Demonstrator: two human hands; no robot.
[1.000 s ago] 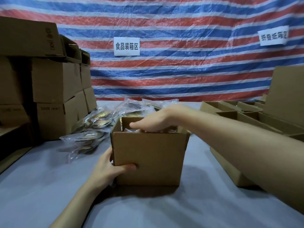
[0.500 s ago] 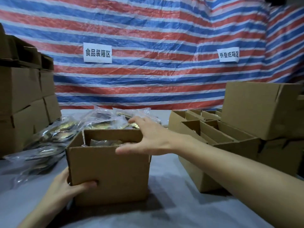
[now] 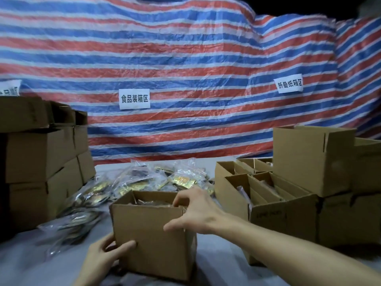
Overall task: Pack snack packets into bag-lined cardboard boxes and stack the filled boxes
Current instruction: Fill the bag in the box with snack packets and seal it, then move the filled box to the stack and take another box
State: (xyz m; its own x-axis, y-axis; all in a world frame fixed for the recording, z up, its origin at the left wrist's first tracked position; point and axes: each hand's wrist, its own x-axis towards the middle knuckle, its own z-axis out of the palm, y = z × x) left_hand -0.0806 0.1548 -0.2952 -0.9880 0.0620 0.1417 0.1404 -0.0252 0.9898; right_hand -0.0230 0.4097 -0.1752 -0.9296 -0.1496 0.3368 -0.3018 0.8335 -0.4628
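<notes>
Open box (image 3: 150, 240) sat on the grey table (image 3: 22, 267), near the front edge.
Left hand (image 3: 103, 254) gripped its lower left corner, thumb on the front face; right hand (image 3: 195, 211) was at the top right rim, fingers spread wide, holding nothing. Bagged snack packets (image 3: 181, 180) lay just behind.

Packing workshop: stacked cardboard boxes (image 3: 39, 153), striped tarpaulin (image 3: 185, 58) wall.

Sign "食品装箱区" (image 3: 134, 99), sign "折叠纸箱区" (image 3: 289, 86), on tarp (image 3: 185, 58)
</notes>
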